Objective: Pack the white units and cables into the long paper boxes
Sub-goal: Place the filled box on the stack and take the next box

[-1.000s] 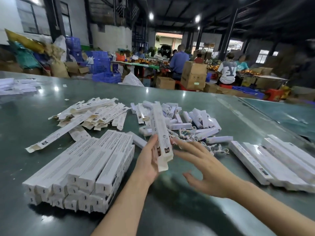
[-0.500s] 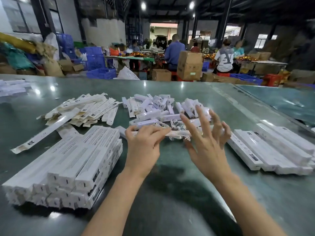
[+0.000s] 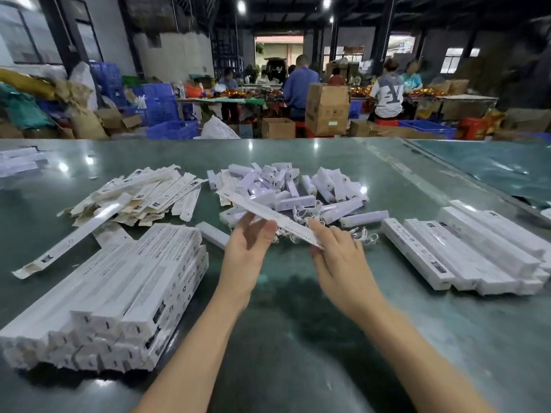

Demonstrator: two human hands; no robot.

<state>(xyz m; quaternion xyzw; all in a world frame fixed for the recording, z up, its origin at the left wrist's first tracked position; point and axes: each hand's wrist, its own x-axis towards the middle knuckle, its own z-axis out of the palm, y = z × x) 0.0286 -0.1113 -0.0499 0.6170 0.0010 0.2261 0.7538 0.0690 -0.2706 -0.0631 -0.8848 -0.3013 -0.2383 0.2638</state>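
Note:
A long flat paper box [image 3: 268, 212] slants over the green table [image 3: 298, 338], held between both hands. My left hand [image 3: 247, 248] pinches its middle between thumb and fingers. My right hand [image 3: 338, 251] grips its near end, index finger on top. Just behind lies a pile of white units [image 3: 286, 186] with white cables [image 3: 307, 211] tangled at its near edge. A heap of flat empty boxes [image 3: 149, 192] sits at the left back.
A big stack of filled boxes [image 3: 125, 290] lies at the near left, and a row of filled boxes [image 3: 477, 257] at the right. One loose flat box [image 3: 71, 239] lies left of centre. People work at tables beyond the far edge, among cartons and blue crates.
The box stood upright in my left hand a second ago; it now lies slanted between both hands. My right hand has come in and taken its near end.

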